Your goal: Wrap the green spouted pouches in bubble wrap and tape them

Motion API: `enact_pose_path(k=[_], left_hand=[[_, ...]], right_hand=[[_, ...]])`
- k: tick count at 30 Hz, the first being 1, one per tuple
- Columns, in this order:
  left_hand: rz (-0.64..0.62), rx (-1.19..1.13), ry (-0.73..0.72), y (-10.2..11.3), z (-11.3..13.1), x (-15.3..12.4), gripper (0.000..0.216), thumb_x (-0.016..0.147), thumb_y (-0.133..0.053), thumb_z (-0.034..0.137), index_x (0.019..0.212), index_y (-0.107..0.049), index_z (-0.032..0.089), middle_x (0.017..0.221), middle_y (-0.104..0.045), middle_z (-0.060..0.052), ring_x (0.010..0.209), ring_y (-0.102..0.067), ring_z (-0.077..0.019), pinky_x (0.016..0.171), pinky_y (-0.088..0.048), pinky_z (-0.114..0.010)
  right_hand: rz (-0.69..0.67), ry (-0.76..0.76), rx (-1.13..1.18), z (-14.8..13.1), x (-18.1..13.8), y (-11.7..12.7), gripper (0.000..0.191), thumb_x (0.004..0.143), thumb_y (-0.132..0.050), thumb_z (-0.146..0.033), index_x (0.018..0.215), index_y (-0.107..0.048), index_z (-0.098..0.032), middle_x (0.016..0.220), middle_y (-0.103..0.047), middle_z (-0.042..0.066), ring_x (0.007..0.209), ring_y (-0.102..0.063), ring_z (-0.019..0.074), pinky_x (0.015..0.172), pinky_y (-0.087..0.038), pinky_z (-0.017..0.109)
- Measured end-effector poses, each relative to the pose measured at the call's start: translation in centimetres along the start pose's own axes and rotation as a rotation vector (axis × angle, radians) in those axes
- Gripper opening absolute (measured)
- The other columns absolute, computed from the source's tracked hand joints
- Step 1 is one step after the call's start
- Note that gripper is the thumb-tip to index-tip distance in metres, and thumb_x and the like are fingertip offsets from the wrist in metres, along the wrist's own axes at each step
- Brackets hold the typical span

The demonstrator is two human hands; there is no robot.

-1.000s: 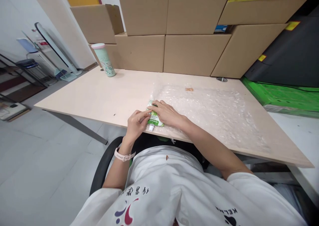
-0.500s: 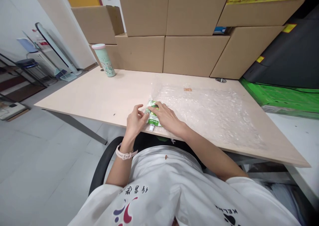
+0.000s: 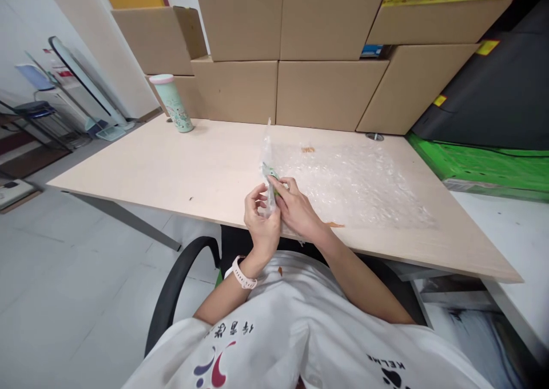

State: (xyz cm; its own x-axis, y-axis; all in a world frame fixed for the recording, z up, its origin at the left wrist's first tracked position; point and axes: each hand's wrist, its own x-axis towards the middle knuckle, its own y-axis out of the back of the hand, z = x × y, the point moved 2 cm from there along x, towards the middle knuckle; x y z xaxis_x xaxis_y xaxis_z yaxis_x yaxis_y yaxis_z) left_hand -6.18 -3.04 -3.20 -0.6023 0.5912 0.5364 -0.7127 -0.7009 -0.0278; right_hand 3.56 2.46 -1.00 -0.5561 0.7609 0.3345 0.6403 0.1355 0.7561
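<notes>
A green-and-white capped pouch stands tilted on its edge near the front of the table, mostly hidden by fingers and plastic. My right hand grips it from the right, thumb and fingers closed around it and the wrap. The left edge of a clear bubble wrap sheet rises upright along the pouch. My left hand, with a pink watch band on the wrist, pinches that raised edge, fingers curled on its left side. The rest of the sheet lies flat to the right.
Cardboard boxes are stacked along the table's back. A mint tumbler with a pink lid stands at the back left. A green crate is at the right, beside a dark grey case. A chair armrest curves below left.
The pouch, lying flat with its cap toward me, has been lifted on edge with the bubble wrap's left end. Both hands have shifted right and closed around them.
</notes>
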Motion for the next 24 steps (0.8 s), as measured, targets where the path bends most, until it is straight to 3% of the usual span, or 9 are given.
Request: enact_pose_path(k=[5, 8, 15, 19, 24], left_hand=[[-0.147, 0.198, -0.367, -0.7, 1.2, 0.2, 0.037, 0.079, -0.056, 0.01, 0.112, -0.067, 0.025, 0.111, -0.067, -0.007, 0.102, -0.062, -0.0243, 0.082, -0.056, -0.042], [-0.2, 0.257, -0.492, -2.0, 1.8, -0.2, 0.042, 0.08, -0.053, 0.008, 0.115, -0.066, 0.026, 0.111, -0.067, -0.007, 0.099, -0.061, -0.0238, 0.085, -0.056, -0.043], [-0.565, 0.449, -0.507, -6.9, 2.1, -1.9, 0.049, 0.081, -0.048, 0.006, 0.123, -0.062, 0.025, 0.116, -0.066, -0.007, 0.102, -0.059, -0.0249, 0.087, -0.054, -0.043], [-0.713, 0.621, -0.505, -8.7, 1.9, -2.5, 0.035, 0.085, -0.048, 0.007, 0.111, -0.066, 0.023, 0.105, -0.068, -0.007, 0.096, -0.058, -0.0249, 0.075, -0.054, -0.038], [-0.787, 0.751, -0.529, -9.2, 2.2, -2.4, 0.028, 0.087, -0.047, 0.006, 0.096, -0.067, 0.022, 0.1, -0.067, -0.008, 0.095, -0.058, -0.0245, 0.071, -0.051, -0.035]], right_hand=[[0.024, 0.025, 0.171, 1.1, -0.7, 1.2, 0.056, 0.091, -0.038, -0.013, 0.144, -0.044, -0.033, 0.13, -0.048, 0.012, 0.1, -0.063, 0.0245, 0.086, -0.054, 0.045], [0.063, 0.037, 0.233, 2.3, -1.6, 2.1, 0.06, 0.083, -0.041, -0.007, 0.136, -0.051, -0.034, 0.119, -0.055, 0.009, 0.105, -0.061, 0.0246, 0.089, -0.054, 0.045], [0.107, -0.072, 0.133, 5.6, -4.8, 5.5, 0.039, 0.074, -0.047, -0.007, 0.104, -0.059, -0.029, 0.098, -0.059, 0.006, 0.091, -0.062, 0.0257, 0.08, -0.055, 0.047], [0.071, -0.025, -0.085, 7.2, -6.6, 6.7, 0.031, 0.082, -0.044, -0.009, 0.098, -0.063, -0.028, 0.101, -0.06, 0.007, 0.099, -0.059, 0.0278, 0.088, -0.051, 0.052], [0.198, -0.028, -0.242, 8.4, -8.0, 7.1, 0.027, 0.092, -0.045, -0.019, 0.105, -0.064, -0.031, 0.093, -0.058, 0.006, 0.091, -0.057, 0.0269, 0.084, -0.051, 0.051]])
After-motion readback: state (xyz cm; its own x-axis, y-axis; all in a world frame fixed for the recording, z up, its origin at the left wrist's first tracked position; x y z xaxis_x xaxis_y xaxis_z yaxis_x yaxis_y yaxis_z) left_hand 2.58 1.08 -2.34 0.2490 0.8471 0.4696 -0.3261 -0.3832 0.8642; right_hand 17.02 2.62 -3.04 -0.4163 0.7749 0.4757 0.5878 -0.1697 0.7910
